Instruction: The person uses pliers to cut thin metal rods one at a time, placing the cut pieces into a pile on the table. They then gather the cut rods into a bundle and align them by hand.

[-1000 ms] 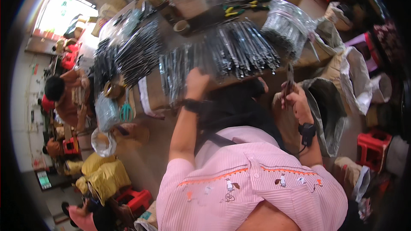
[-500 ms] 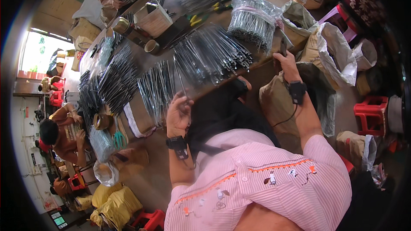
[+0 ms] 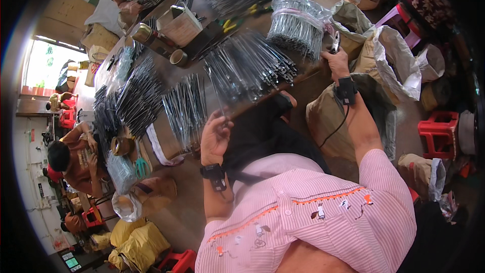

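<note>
My left hand [image 3: 216,136] is by the near table edge, fingers curled in a pinch on a thin metal rod [image 3: 223,115]. The rod is blurred and points toward the table. At the right corner of the table, my right hand [image 3: 337,64] is closed round a small hand tool [image 3: 335,43] with a shiny metal part; its exact kind is unclear. Just left of that hand stands a bundle of thin rods [image 3: 295,30] wrapped in clear plastic. Loose dark metal rods [image 3: 250,63] lie fanned out between my hands, and another row [image 3: 185,108] lies beyond my left hand.
More rod piles [image 3: 139,93] cover the left of the table. A box [image 3: 179,24], a brown cup [image 3: 178,57] and yellow-handled tools [image 3: 230,24] stand or lie farther back. Open sacks [image 3: 389,60] crowd the right side. Other people [image 3: 81,159] sit at the left and far side.
My right hand has moved slightly up and left, turning the tool so that its shiny part shows. My left hand has shifted slightly right, still pinching the rod.
</note>
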### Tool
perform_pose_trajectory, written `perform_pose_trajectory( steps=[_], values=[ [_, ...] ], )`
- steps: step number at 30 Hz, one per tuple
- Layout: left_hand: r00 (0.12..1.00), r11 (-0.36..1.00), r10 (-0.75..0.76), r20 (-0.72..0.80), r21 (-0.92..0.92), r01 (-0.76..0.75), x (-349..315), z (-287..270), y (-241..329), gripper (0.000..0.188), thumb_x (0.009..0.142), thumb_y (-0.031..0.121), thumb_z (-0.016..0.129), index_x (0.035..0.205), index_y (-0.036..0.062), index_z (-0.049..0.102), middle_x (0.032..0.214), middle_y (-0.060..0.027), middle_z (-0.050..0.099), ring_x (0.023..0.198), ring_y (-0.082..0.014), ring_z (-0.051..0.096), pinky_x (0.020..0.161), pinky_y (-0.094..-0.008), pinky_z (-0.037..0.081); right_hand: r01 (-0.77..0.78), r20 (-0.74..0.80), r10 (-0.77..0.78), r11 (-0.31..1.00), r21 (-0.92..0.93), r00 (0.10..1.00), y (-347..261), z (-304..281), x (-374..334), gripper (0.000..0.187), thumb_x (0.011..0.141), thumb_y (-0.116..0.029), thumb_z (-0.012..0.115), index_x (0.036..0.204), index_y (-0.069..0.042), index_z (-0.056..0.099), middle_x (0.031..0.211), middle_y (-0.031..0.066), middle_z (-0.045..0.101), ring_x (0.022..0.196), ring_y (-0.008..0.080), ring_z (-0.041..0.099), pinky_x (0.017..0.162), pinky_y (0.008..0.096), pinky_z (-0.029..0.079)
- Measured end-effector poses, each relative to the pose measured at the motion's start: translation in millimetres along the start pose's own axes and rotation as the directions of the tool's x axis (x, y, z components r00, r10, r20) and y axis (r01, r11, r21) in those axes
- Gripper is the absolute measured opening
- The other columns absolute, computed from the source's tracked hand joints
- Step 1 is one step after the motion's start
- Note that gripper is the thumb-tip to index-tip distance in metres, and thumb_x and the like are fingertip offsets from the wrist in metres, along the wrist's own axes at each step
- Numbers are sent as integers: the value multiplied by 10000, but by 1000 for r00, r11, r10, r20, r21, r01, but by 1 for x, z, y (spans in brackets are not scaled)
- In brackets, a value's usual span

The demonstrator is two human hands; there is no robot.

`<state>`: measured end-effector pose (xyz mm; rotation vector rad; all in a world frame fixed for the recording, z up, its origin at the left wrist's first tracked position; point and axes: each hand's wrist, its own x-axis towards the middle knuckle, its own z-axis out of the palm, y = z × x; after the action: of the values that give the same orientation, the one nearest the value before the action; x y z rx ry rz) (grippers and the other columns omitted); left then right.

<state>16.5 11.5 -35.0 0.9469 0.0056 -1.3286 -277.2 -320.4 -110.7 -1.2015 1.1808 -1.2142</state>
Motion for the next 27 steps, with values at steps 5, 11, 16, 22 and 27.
perform_pose_trajectory(
  steps=[5, 11, 16, 22, 27],
  values=[
    [999, 999, 38, -39, -19, -39, -18, -7, 7, 298, 850, -20, 585, 1144, 28, 583, 883, -70, 628, 738, -161, 628, 537, -150, 486, -333, 166, 303, 922, 200, 938, -18, -18, -12, 130, 782, -42, 713, 876, -15, 628, 706, 55, 626, 568, 182, 596, 536, 307, 503],
    [998, 997, 67, 1, 30, -67, -21, -8, 6, 317, 835, -43, 644, 1136, 31, 582, 913, -81, 642, 750, -169, 638, 562, -172, 512, -694, 613, 373, 568, 443, 696, -25, -20, 8, 119, 926, -120, 592, 985, -17, 600, 764, 57, 610, 737, 194, 607, 693, 337, 531],
    [995, 983, 64, 83, 165, -76, -15, 1, -6, 334, 809, -43, 689, 1118, 44, 594, 951, -76, 661, 786, -189, 674, 609, -200, 529, -682, 487, 479, 547, 485, 731, -19, -3, 33, 106, 916, -126, 611, 921, -20, 618, 759, 58, 616, 724, 188, 599, 693, 327, 532],
    [999, 984, 21, 43, 175, -28, -18, 5, -13, 230, 866, -8, 649, 1093, 10, 620, 984, -134, 690, 869, -250, 705, 659, -245, 593, -675, 684, 344, 675, 296, 644, -44, -3, -18, 150, 918, -197, 613, 934, -49, 634, 797, 93, 673, 689, 216, 658, 593, 378, 549],
    [995, 969, 3, 104, 246, -28, -17, 24, -26, 248, 838, -34, 652, 1078, 16, 615, 993, -90, 665, 898, -260, 699, 729, -269, 594, -585, 704, 282, 777, 230, 652, -80, 19, -89, 170, 887, -84, 653, 1039, -42, 590, 842, 75, 656, 740, 186, 650, 656, 328, 540]
  ],
)
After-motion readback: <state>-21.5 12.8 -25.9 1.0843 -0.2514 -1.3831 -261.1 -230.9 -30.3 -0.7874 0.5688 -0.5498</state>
